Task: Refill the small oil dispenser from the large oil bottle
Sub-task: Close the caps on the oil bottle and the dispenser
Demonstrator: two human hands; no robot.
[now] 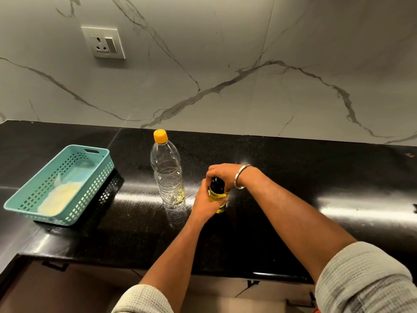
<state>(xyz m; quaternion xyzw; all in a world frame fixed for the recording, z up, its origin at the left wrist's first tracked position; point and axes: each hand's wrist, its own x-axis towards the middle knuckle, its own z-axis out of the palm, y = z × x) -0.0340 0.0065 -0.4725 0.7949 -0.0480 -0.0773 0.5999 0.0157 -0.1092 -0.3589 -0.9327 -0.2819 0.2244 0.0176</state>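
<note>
Head view: we are gripping the dispenser (217,197) between both hands, left hand (206,203) wrapping its yellow body, right hand (223,175) curling over its black cap. At its 9 o'clock the bottle (168,175), clear ribbed plastic, orange-capped, is standing upright on the glossy black counter (293,177).

You're seeing a clear large oil bottle (168,175) wearing an orange cap (160,135), a yellow-filled, black-topped dispenser (217,194), a teal basket (61,185), a glossy black counter (293,199).
</note>
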